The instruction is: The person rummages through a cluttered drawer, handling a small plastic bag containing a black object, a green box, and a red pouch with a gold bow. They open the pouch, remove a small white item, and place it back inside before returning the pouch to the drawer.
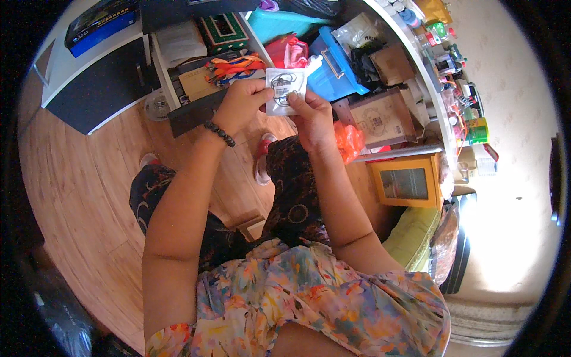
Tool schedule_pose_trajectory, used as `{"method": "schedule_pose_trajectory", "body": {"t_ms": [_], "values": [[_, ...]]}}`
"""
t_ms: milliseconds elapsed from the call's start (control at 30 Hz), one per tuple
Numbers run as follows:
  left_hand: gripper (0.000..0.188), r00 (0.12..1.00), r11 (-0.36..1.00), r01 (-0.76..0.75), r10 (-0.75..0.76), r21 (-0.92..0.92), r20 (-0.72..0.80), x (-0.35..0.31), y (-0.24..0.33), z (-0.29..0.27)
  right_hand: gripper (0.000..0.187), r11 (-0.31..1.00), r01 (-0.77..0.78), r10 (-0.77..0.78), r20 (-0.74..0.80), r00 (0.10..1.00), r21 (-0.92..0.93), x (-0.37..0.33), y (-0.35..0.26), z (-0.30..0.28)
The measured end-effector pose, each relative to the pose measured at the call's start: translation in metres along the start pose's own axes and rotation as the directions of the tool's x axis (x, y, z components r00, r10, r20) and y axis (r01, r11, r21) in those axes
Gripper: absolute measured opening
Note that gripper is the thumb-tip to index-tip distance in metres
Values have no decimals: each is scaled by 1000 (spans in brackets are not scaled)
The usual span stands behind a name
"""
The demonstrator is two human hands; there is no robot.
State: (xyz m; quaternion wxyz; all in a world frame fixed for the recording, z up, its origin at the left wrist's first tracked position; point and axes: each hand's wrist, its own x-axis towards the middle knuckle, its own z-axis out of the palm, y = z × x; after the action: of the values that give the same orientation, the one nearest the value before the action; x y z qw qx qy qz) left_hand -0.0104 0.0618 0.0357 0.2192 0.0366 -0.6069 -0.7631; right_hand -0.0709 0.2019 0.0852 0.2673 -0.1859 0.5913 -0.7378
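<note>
Both hands hold up a small white-edged plastic packet (276, 105) with a dark coiled cord and a pale label inside. What the cord belongs to is too small to tell. My left hand (239, 104), with a dark bead bracelet (220, 133) on its wrist, pinches the packet's left edge. My right hand (315, 122) has its thumb on the packet's front at the lower right, its fingers partly hidden behind. Just beyond is an open drawer (196, 113) with orange and blue ribbons (235, 67), a tan envelope (202, 85) and a green patterned box (223, 33).
Right of the packet stand a blue plastic bin (333, 65), a red bag (287, 51) and an open cardboard box (380, 119). An orange plastic bag (349, 141) lies below. A shelf edge (425, 77) with bottles runs along the right. A dark cabinet front (98, 89) stands left.
</note>
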Motion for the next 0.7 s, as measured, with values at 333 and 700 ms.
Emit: {"method": "schedule_pose_trajectory", "body": {"t_ms": [333,700], "values": [[15,999,992,-1,5,124,-36,-4,11,-3,17,995,44,-44,-1,999,-93,0,0,1],[24,988,992,-82,93,95,-122,-5,15,4,14,907,289,-322,-62,945,-306,4,0,1]]}}
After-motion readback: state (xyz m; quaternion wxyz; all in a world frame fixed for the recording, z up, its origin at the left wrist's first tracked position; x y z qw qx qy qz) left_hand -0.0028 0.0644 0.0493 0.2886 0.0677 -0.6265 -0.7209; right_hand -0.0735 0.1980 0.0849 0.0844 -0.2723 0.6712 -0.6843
